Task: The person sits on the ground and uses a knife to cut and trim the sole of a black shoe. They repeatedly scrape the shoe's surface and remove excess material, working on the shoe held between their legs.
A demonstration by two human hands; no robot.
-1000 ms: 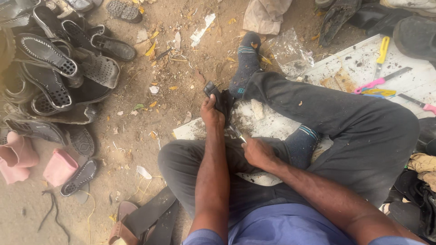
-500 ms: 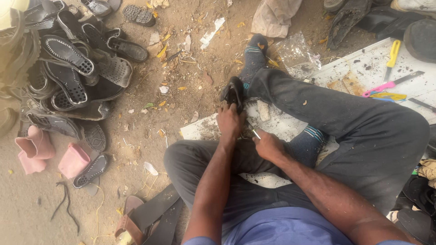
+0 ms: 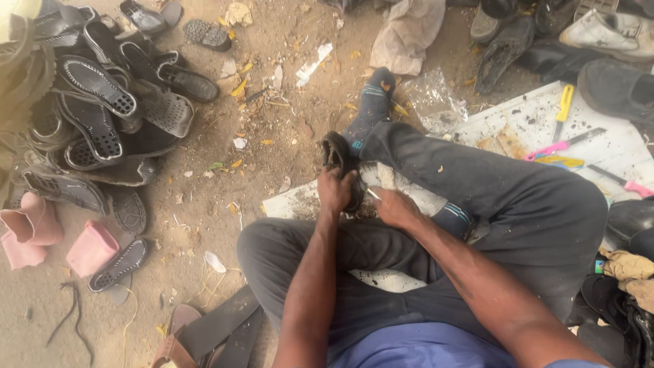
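I sit cross-legged on sandy ground in dark trousers. My left hand grips a black shoe, holding it upright on edge above a white board. My right hand is closed around a small thin tool whose light tip points at the shoe, right beside my left hand. My sock-clad foot stretches out just beyond the shoe.
A heap of black sandals and soles lies at the left, with pink pieces below it. A white work board at the right carries a yellow-handled tool, a pink-handled tool and a knife. More shoes lie at the top right.
My right hand has moved up from my ankle to meet the shoe with the tool. My left hand has kept the shoe, now drawn closer, and the view has shifted.
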